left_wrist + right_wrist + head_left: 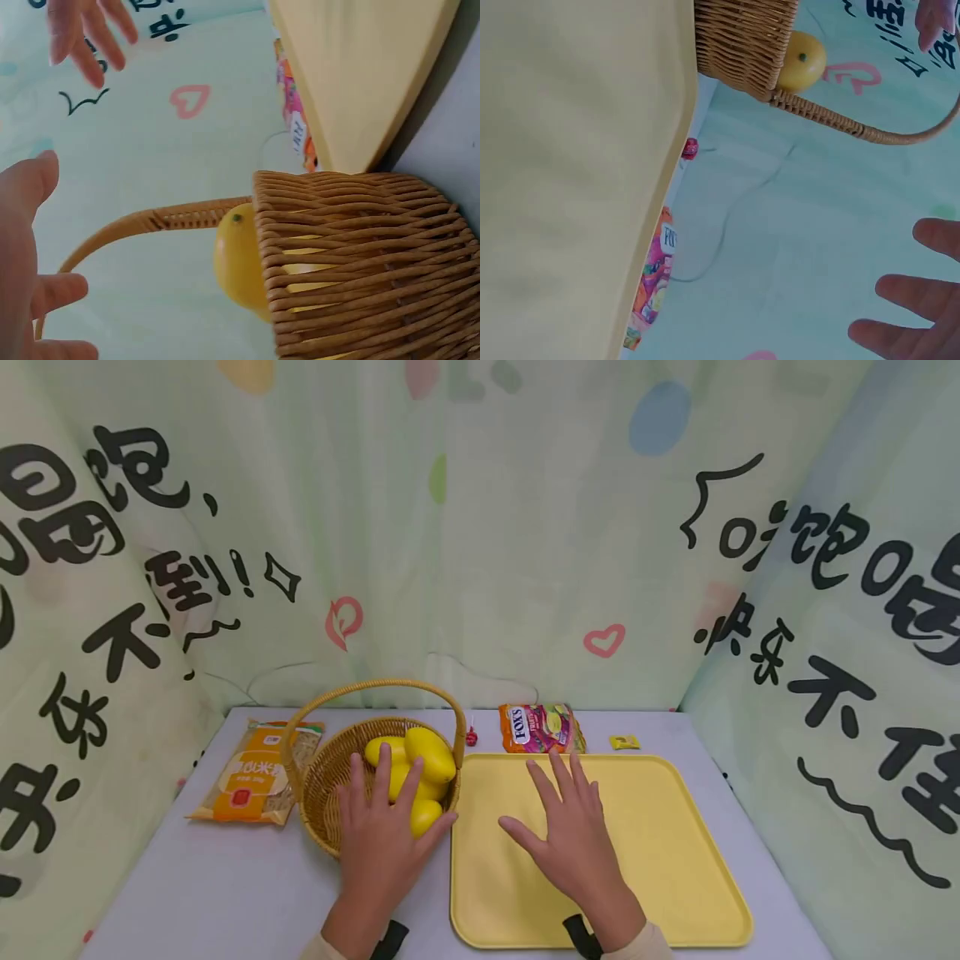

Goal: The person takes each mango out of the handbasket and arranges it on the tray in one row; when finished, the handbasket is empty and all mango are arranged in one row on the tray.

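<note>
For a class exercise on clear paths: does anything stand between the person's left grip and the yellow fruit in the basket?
Nothing visible blocks the left grip from the topmost yellow fruit, which sticks up above the basket. The handle arches high but, in the head view, passes beyond the grip, not across it.

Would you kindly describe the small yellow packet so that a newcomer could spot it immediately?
Find the big yellow tray. Just past its far edge, to the right of the colourful FOX'S bag, lies the yellow packet. Unlike that bag, it is tiny and mostly yellow.
</note>
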A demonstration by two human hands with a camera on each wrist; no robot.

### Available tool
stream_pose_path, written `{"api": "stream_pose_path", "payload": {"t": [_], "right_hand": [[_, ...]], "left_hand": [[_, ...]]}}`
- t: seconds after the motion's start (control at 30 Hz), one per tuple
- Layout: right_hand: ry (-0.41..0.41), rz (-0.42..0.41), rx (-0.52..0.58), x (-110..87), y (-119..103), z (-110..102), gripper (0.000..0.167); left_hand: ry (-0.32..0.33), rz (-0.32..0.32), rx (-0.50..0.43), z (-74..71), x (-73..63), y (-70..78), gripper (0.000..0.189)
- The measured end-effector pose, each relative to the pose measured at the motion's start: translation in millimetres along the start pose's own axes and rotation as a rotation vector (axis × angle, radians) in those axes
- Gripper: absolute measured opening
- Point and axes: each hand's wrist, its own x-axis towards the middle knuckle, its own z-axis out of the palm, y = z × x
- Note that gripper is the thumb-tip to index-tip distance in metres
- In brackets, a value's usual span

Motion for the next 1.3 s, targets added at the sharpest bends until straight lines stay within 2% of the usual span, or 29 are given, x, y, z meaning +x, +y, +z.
{"api": "stream_pose_path", "payload": {"t": [0.17,0.27,0.33,0.43,0.5,0.7,0.8,0.83,0.9,0.97,1.03,1.17,1.23,1.3], "right_hand": [[0.178,-0.056,0.087,-17.4,3.5,-10.5,0.063],[0.298,-0.112,0.107,-28.6,7.5,-14.5,0.052],[0.355,-0.142,0.122,-35.5,10.1,-16.8,0.048],[0.384,-0.142,0.169,-45.0,11.9,-20.4,0.044],[0.379,-0.105,0.203,-50.7,11.8,-21.9,0.042],[0.321,0.094,0.301,-64.9,13.8,-23.5,0.032],[0.308,0.165,0.334,-70.5,15.9,-23.1,0.028],[0.311,0.186,0.339,-72.3,16.3,-22.8,0.026],[0.327,0.225,0.348,-75.8,17.1,-21.7,0.024],[0.352,0.265,0.348,-78.5,17.7,-20.3,0.020],[0.373,0.299,0.344,-80.9,18.3,-18.5,0.017],[0.372,0.341,0.336,-83.8,20.2,-14.0,0.014],[0.358,0.351,0.336,-84.8,21.7,-10.9,0.015],[0.349,0.352,0.344,-86.1,23.3,-7.4,0.017]], "left_hand": [[0.193,0.071,-0.118,-12.0,-13.0,-3.1,0.066],[0.279,0.130,-0.174,-16.1,-20.9,-7.0,0.048],[0.312,0.158,-0.199,-17.5,-25.3,-9.6,0.036],[0.306,0.132,-0.252,-18.0,-30.7,-11.9,0.024],[0.279,0.073,-0.315,-16.9,-34.6,-13.0,0.025],[0.150,-0.206,-0.587,-14.9,-48.8,-17.5,0.027],[0.132,-0.353,-0.657,-11.8,-54.4,-22.0,0.022],[0.137,-0.395,-0.652,-10.6,-55.8,-23.9,0.023],[0.161,-0.468,-0.617,-8.2,-58.0,-28.3,0.034],[0.179,-0.528,-0.581,-6.7,-58.2,-34.6,0.054],[0.167,-0.582,-0.565,-5.4,-57.1,-43.6,0.078],[0.038,-0.737,-0.655,-1.9,-50.8,-66.6,0.110],[-0.047,-0.817,-0.730,1.5,-46.8,-77.4,0.117],[-0.112,-0.896,-0.845,5.8,-43.4,-85.2,0.119]]}}
